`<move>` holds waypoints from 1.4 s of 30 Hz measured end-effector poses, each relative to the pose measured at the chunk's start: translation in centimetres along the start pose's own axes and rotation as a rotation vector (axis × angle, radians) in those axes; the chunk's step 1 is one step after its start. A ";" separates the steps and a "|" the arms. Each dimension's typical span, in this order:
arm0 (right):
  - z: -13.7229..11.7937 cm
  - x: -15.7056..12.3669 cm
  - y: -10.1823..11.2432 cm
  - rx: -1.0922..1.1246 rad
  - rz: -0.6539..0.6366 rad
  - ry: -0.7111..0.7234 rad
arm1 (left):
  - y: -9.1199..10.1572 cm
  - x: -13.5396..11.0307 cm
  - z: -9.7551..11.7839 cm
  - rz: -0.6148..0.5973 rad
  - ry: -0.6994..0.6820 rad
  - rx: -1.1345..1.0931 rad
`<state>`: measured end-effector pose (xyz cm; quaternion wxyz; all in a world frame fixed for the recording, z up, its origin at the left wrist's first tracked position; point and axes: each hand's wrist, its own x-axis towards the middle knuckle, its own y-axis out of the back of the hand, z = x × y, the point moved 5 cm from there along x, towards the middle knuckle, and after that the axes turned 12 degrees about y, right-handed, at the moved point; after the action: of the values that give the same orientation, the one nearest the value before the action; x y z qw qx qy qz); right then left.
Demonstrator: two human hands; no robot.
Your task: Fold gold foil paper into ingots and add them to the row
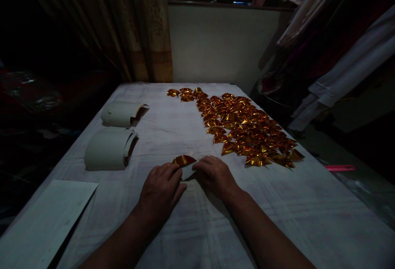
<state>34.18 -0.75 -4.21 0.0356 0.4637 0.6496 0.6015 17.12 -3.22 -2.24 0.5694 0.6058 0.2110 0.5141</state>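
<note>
A partly folded sheet of gold foil paper is held low over the front middle of the table. Its far part shows shiny gold, and a pale underside faces me. My left hand grips its left end, fingers curled over the top and thumb toward the right. On the other end, my right hand pinches the paper with bent fingers; the fingertips are partly hidden. To the right and farther back lies a broad spread of folded gold foil pieces, pointed at their ends and crowded together.
Two curled stacks of pale paper, one nearer and one farther, lie on the left of the cloth-covered table. A flat pale board is at the near left. Hanging clothes and a curtain flank the table.
</note>
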 end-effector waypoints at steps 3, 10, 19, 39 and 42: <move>-0.9 0.2 -0.5 -0.082 -0.030 0.031 | -0.6 -0.2 0.1 0.011 -0.015 -0.018; -0.7 0.1 -0.6 0.013 0.015 0.048 | -0.8 0.2 -1.7 0.058 -0.079 -0.217; 0.1 -0.1 -1.0 0.087 -0.025 0.026 | -0.4 0.2 -1.9 -0.034 -0.067 -0.354; -0.5 0.5 -1.6 0.089 -0.051 -0.149 | -0.8 0.5 -1.5 -0.001 0.112 -0.374; -0.7 0.7 -1.7 0.060 -0.062 -0.168 | -0.6 0.4 -1.2 0.003 0.086 -0.377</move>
<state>32.41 -0.58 -5.09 0.0948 0.4930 0.6760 0.5394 16.40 -2.13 -2.81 0.6624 0.4662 0.1346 0.5708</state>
